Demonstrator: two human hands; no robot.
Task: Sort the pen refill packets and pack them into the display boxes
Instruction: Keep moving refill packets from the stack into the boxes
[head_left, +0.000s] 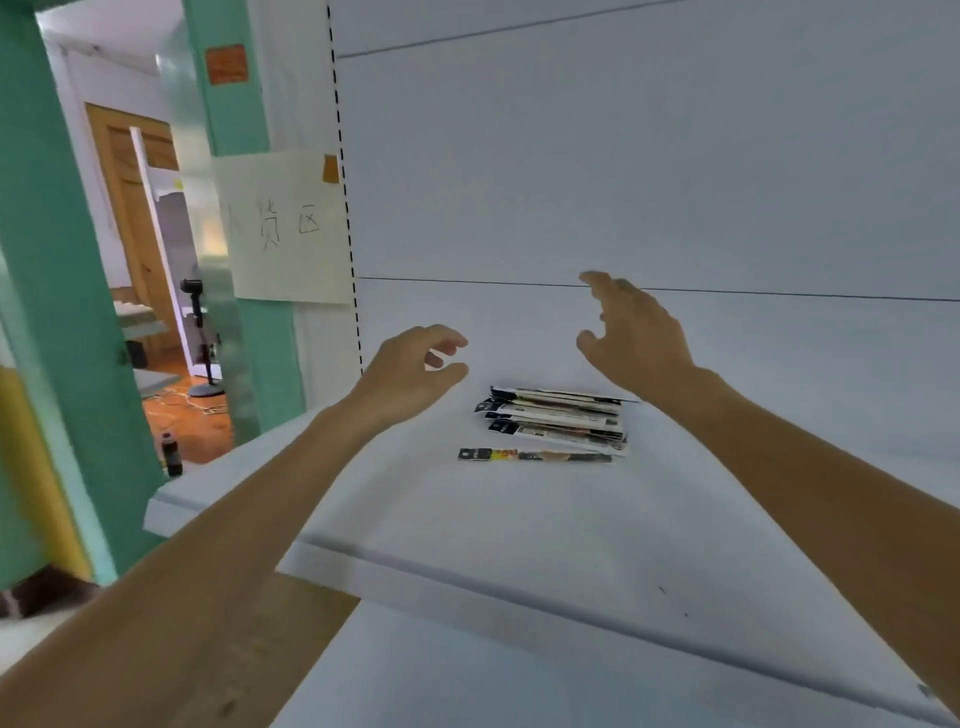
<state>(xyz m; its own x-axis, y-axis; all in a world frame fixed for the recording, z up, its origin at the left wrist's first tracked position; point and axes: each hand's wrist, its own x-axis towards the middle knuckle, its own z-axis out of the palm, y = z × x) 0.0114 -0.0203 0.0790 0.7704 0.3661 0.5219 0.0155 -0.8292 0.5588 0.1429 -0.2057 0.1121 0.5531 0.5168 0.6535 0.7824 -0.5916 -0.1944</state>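
A small pile of pen refill packets (558, 418) lies on the white shelf (519, 519), black at the left ends with pale printed fronts. One separate packet (535, 455) with a yellow patch lies just in front of the pile. My left hand (410, 369) hovers above and to the left of the pile, fingers loosely curled, holding nothing. My right hand (631, 332) hovers above the pile's right end, fingers spread and relaxed, holding nothing. No display box is in view.
The shelf's white back panel (623, 182) rises behind the packets. A paper sign (285, 223) hangs on the green post at left. Past the post are a doorway, a black stand (200, 338) and a dark bottle (171, 454) on the floor.
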